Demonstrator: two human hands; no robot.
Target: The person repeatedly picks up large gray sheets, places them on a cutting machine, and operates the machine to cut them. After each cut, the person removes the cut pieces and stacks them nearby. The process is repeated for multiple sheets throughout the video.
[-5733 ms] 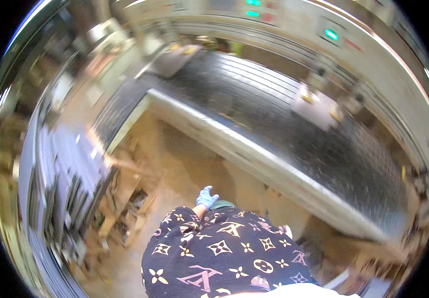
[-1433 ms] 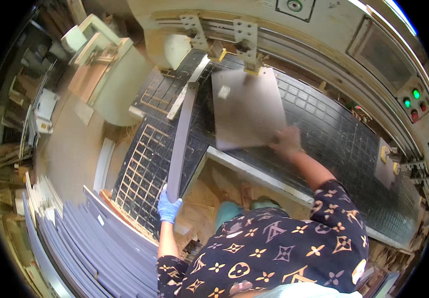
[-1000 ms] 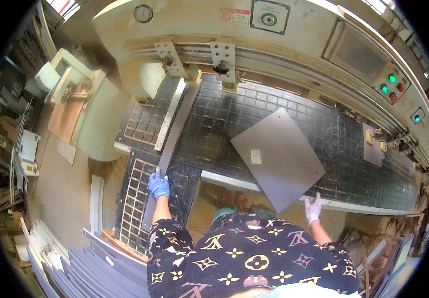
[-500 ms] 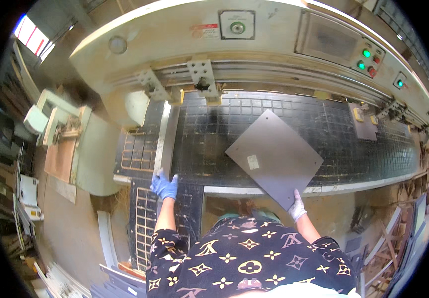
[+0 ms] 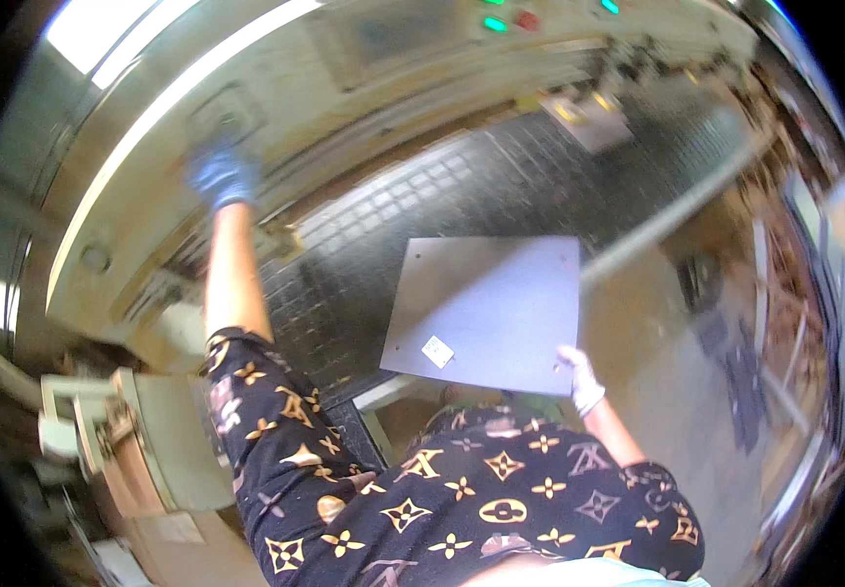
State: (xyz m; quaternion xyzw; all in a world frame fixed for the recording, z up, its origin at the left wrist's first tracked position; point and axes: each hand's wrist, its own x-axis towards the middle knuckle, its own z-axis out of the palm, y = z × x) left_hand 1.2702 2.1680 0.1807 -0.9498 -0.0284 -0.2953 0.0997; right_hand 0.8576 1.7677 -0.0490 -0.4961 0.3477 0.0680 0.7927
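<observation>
My right hand (image 5: 580, 379), in a whitish glove, grips the near right corner of a flat grey panel (image 5: 491, 293). The panel has small holes near its corners and a white label (image 5: 437, 351) at its near left. It lies partly over the black bed (image 5: 324, 293) of a large machine, with its near edge overhanging. My left hand (image 5: 222, 176), in a blue glove, is stretched up to the machine's beam, at a round button (image 5: 227, 122) on a square plate. Motion blurs its fingers, and whether it touches the button I cannot tell.
The cream machine beam (image 5: 285, 137) spans the far side, carrying a dark screen (image 5: 383, 39) and lit green buttons (image 5: 496, 23). A smaller grey piece (image 5: 589, 122) lies beneath clamps at the bed's far right. Boards and scraps (image 5: 784, 284) stand at the right. Another cream machine (image 5: 138, 440) is at lower left.
My left hand has left the metal bar by the bed and risen to the beam's button. The panel has turned, still in my right hand. The whole view has swung round.
</observation>
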